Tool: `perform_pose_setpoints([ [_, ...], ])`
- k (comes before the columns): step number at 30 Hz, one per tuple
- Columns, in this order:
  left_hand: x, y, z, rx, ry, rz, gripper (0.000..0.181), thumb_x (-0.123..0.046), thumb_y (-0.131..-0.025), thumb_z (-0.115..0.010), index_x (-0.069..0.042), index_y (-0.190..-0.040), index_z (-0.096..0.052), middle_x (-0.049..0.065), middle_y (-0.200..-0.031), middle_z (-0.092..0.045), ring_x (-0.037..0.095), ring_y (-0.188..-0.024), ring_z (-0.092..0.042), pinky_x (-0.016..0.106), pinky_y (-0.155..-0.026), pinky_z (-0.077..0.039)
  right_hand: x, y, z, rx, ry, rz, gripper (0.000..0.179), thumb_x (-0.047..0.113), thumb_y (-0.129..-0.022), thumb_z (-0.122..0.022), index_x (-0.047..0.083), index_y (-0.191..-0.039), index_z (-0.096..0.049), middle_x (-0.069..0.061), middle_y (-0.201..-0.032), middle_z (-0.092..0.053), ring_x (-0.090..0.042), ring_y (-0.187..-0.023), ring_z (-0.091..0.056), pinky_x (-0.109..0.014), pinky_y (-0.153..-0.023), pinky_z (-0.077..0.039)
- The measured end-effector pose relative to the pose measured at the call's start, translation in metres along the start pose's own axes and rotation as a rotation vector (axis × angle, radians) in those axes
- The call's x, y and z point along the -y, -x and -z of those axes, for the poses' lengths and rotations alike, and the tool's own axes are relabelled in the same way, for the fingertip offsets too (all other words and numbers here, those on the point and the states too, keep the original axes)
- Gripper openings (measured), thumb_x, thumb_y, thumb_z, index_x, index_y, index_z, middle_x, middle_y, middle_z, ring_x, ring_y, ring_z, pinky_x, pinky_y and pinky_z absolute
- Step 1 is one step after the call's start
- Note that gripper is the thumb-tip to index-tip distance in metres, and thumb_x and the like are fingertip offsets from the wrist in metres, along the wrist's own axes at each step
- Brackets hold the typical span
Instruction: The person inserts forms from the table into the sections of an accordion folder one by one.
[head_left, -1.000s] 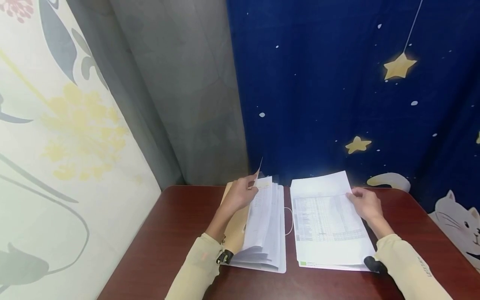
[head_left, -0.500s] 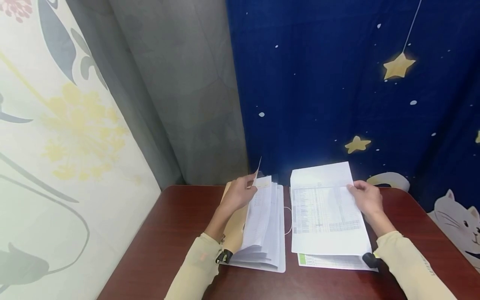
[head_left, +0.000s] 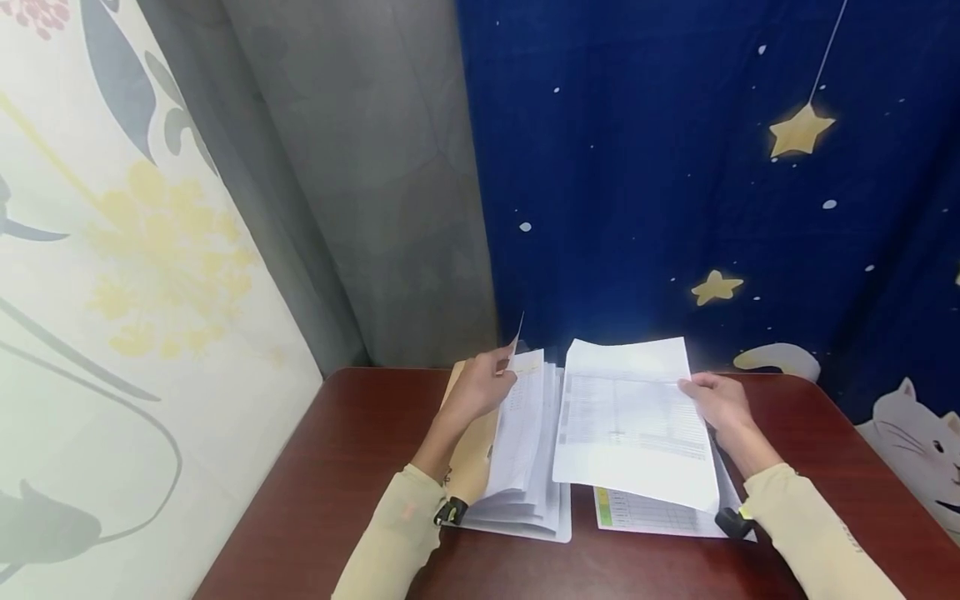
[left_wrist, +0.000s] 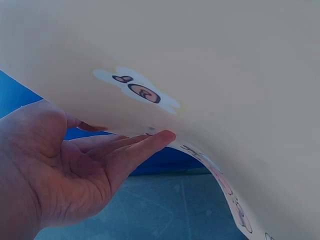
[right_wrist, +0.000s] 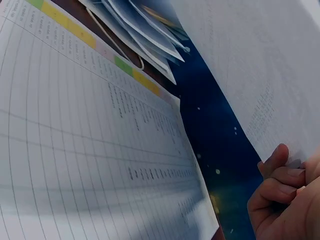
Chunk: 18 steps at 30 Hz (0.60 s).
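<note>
Pinching a white printout [head_left: 630, 412]: right hand [head_left: 723, 406]; gripping a cartoon-printed cover [left_wrist: 225, 75]: left hand [head_left: 480, 387].
Illegible here, the tabular printout partly hides a colour-edged sheet [head_left: 648, 515].

Head view bright: floral curtain [head_left: 45, 275] washed out, lifted printed sheet [head_left: 630, 417] nearly blown, text illegible; soft glare on reddish-brown table [head_left: 540, 575] front. Left wrist view dim, cartoon-printed cover [left_wrist: 235, 65] in shade. Right wrist: soft shadows over lower chart sheet [right_wrist: 90, 135], small print blurry.
</note>
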<state>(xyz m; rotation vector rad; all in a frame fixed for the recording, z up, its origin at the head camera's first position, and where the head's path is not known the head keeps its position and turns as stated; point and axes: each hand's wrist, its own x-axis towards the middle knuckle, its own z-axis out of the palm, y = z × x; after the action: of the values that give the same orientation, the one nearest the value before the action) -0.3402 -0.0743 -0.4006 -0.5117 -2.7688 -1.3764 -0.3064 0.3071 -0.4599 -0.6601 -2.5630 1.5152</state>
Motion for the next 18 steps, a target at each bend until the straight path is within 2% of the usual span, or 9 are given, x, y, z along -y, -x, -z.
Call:
perform_pose_setpoints([
  [9,0.001,0.0,0.0,-0.006,-0.004,-0.002,0.057,-0.012,-0.101,-0.053,-0.004,-0.157,-0.049,0.019,-0.155,-0.058,0.032,-0.14,-0.06,0.047,-0.11,-0.053,0.001,0.002,-0.019,-0.001,0.002,0.0,0.05,0.03,-0.105,-0.059,-0.003,-0.142,-0.061,-0.028,-0.132,-0.066,-0.033,-0.107,-0.062,-0.037,-0.082,-0.045],
  [14,0.001,0.0,0.0,-0.004,-0.024,-0.001,0.057,-0.014,-0.1,-0.054,-0.005,-0.157,-0.05,0.018,-0.154,-0.059,0.032,-0.139,-0.061,0.047,-0.111,-0.053,0.0,0.004,-0.028,0.014,-0.019,0.006,0.053,0.028,-0.105,-0.059,-0.006,-0.146,-0.056,-0.031,-0.142,-0.06,-0.04,-0.118,-0.058,-0.048,-0.096,-0.046],
  [18,0.002,0.0,0.001,-0.006,-0.029,-0.003,0.056,-0.014,-0.101,-0.054,-0.005,-0.156,-0.05,0.019,-0.152,-0.06,0.032,-0.139,-0.061,0.047,-0.112,-0.052,0.001,0.004,-0.034,0.032,-0.009,0.031,0.054,0.028,-0.105,-0.059,-0.007,-0.147,-0.055,-0.032,-0.145,-0.057,-0.042,-0.123,-0.057,-0.051,-0.101,-0.045],
])
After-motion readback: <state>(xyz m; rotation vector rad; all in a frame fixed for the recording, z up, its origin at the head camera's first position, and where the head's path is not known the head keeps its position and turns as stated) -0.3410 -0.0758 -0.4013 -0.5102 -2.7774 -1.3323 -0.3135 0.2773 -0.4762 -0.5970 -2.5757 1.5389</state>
